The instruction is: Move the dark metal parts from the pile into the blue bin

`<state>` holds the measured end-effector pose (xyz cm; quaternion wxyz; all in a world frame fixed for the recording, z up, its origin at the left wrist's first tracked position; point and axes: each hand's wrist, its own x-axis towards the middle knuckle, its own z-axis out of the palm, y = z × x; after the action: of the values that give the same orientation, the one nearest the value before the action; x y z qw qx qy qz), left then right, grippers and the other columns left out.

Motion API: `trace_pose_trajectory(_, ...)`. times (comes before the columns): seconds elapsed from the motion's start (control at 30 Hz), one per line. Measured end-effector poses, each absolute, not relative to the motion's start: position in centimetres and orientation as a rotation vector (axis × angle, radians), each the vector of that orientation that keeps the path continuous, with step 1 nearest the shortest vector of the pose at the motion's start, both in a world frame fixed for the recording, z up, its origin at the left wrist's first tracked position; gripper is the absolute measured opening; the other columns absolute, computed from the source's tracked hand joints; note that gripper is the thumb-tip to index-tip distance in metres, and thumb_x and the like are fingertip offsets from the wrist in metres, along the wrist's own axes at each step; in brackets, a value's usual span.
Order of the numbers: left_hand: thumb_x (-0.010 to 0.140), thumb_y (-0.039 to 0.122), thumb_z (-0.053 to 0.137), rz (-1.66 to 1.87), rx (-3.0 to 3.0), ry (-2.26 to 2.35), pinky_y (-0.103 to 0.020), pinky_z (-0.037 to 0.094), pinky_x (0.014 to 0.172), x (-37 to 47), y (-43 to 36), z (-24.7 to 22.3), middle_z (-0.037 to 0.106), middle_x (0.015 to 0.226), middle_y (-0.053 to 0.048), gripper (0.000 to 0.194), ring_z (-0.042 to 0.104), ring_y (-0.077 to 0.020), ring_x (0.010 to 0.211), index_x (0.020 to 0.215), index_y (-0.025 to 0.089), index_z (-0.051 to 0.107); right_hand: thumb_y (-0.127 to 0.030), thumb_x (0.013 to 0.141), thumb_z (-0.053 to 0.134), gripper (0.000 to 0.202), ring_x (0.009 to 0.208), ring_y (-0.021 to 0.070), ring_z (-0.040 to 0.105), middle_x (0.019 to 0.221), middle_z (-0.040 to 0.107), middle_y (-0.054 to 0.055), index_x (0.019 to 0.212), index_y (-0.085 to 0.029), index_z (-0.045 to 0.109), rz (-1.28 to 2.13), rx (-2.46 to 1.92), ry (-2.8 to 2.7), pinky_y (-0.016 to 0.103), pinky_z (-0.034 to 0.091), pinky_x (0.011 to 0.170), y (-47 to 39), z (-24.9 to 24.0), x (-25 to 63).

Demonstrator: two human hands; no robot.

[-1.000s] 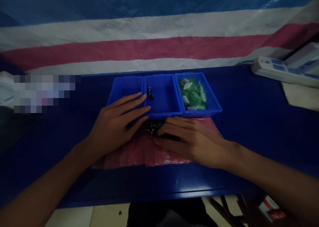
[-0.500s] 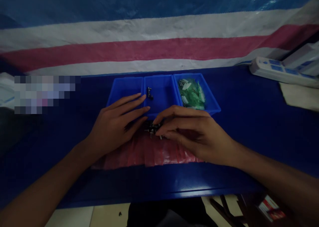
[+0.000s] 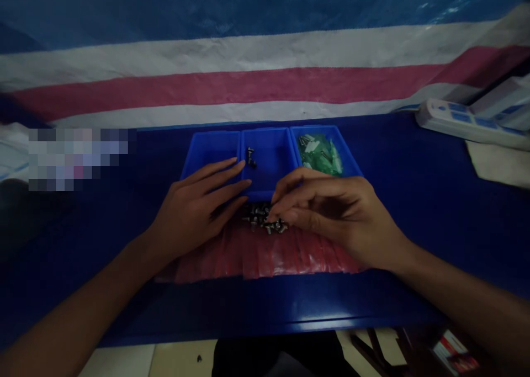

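A small heap of dark and silvery screws (image 3: 257, 216) lies on red plastic bags (image 3: 256, 253), just in front of the middle blue bin (image 3: 271, 156). My left hand (image 3: 201, 203) rests with fingers spread beside the heap, its fingertips over the near edges of the left and middle bins. At the heap's right side is my right hand (image 3: 331, 211), thumb and fingers pinched together at the screws; what sits between the fingertips is too small to make out. A few dark screws (image 3: 250, 157) lie inside the middle bin.
The right bin (image 3: 350, 159) holds a green bag (image 3: 321, 155) of metal parts. An additional blue bin (image 3: 215, 148) stands at the left. A white power strip (image 3: 464, 120) and a pale cloth (image 3: 497, 164) are at the right. Striped sheeting (image 3: 265, 84) hangs behind the table.
My right hand has shifted slightly right, with its fingers more curled. More of the screw heap shows now. My left hand has stayed spread in nearly the same place.
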<state>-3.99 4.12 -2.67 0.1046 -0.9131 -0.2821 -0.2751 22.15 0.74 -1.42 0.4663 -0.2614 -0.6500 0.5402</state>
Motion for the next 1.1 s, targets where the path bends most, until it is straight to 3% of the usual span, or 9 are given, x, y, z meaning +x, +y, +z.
trace_pose_trajectory(0.2, 0.106, 0.026, 0.063, -0.784, -2.668, -0.812, -0.044, 0.067, 0.104, -3.9, 4.2, -2.5, 0.074, 0.135, -0.013, 0.02, 0.07, -0.0279, 0.13, 0.121, 0.017, 0.074, -0.008, 0.091, 0.08, 0.012, 0.062, 0.0061, 0.07, 0.088, 0.079, 0.001, 0.094, -0.02, 0.084, 1.57, -0.556, -1.44, 0.014, 0.061, 0.059, 1.0, -1.2, 22.3)
trace_pose_trajectory(0.5, 0.106, 0.026, 0.062, -0.783, -2.697, -0.829, -0.046, 0.065, 0.107, -4.0, 4.2, -2.6, 0.072, 0.138, -0.011, 0.024, 0.068, -0.0285, 0.132, 0.126, 0.021, 0.075, -0.017, 0.093, 0.081, 0.021, 0.056, 0.0082, 0.07, 0.079, 0.074, -0.002, 0.113, -0.018, 0.075, 1.694, -0.663, -1.378, 0.014, 0.052, 0.047, 1.0, -1.8, 22.4)
trace_pose_trajectory(0.63, 0.105, 0.024, 0.063, -0.762, -2.684, -0.815, -0.045, 0.065, 0.107, -4.1, 4.2, -2.6, 0.072, 0.138, -0.012, 0.025, 0.068, -0.0287, 0.132, 0.126, 0.02, 0.075, -0.034, 0.094, 0.083, 0.024, 0.042, 0.0088, 0.064, 0.063, 0.07, -0.003, 0.09, -0.014, 0.071, 1.784, -0.756, -1.322, 0.012, 0.045, 0.036, 1.4, -2.0, 22.4)
trace_pose_trajectory(0.73, 0.105, 0.023, 0.062, -0.744, -2.669, -0.783, -0.045, 0.065, 0.108, -4.1, 4.2, -2.7, 0.072, 0.138, -0.014, 0.024, 0.067, -0.0294, 0.134, 0.125, 0.017, 0.074, -0.036, 0.099, 0.078, 0.024, 0.077, 0.0184, 0.082, 0.088, 0.082, 0.006, 0.11, -0.015, 0.073, 1.73, -0.751, -1.205, 0.02, 0.066, 0.057, 1.6, -1.8, 22.3)
trace_pose_trajectory(0.8, 0.105, 0.023, 0.062, -0.736, -2.67, -0.779, -0.045, 0.064, 0.109, -4.2, 4.2, -2.7, 0.071, 0.139, -0.014, 0.025, 0.067, -0.0297, 0.135, 0.126, 0.017, 0.074, -0.031, 0.1, 0.076, 0.036, 0.104, 0.0231, 0.081, 0.113, 0.082, 0.01, 0.132, -0.018, 0.067, 1.642, -0.747, -1.158, 0.031, 0.072, 0.079, 1.5, -1.6, 22.4)
trace_pose_trajectory(0.83, 0.105, 0.023, 0.062, -0.732, -2.67, -0.779, -0.046, 0.064, 0.109, -4.2, 4.2, -2.7, 0.072, 0.139, -0.013, 0.025, 0.067, -0.0297, 0.135, 0.126, 0.018, 0.074, -0.029, 0.1, 0.075, 0.038, 0.108, 0.024, 0.08, 0.118, 0.081, 0.01, 0.136, -0.019, 0.066, 1.585, -0.764, -1.186, 0.034, 0.072, 0.083, 1.5, -1.5, 22.5)
trace_pose_trajectory(0.9, 0.106, 0.023, 0.061, -0.724, -2.671, -0.779, -0.046, 0.064, 0.109, -4.3, 4.2, -2.6, 0.072, 0.138, -0.013, 0.025, 0.067, -0.0297, 0.135, 0.126, 0.017, 0.074, -0.027, 0.102, 0.071, 0.03, 0.096, 0.0229, 0.082, 0.113, 0.082, 0.009, 0.13, -0.019, 0.071, 1.361, -0.86, -1.352, 0.034, 0.071, 0.074, 1.5, -1.3, 22.9)
trace_pose_trajectory(0.97, 0.106, 0.024, 0.06, -0.715, -2.67, -0.771, -0.045, 0.064, 0.109, -4.3, 4.2, -2.6, 0.072, 0.138, -0.013, 0.025, 0.067, -0.0296, 0.134, 0.125, 0.016, 0.075, -0.022, 0.103, 0.065, 0.02, 0.086, 0.0207, 0.08, 0.103, 0.082, 0.006, 0.119, -0.021, 0.078, 0.923, -0.963, -1.63, 0.034, 0.07, 0.072, 1.7, -1.3, 23.5)
trace_pose_trajectory(1.1, 0.107, 0.021, 0.06, -0.72, -2.657, -0.758, -0.044, 0.064, 0.109, -4.3, 4.2, -2.5, 0.072, 0.137, -0.011, 0.023, 0.067, -0.028, 0.134, 0.123, 0.018, 0.076, -0.015, 0.106, 0.055, 0.03, 0.11, 0.0262, 0.076, 0.117, 0.078, 0.011, 0.123, -0.021, 0.078, 0.166, -0.952, -2.145, 0.046, 0.064, 0.098, 3.1, -1.9, 25.0)
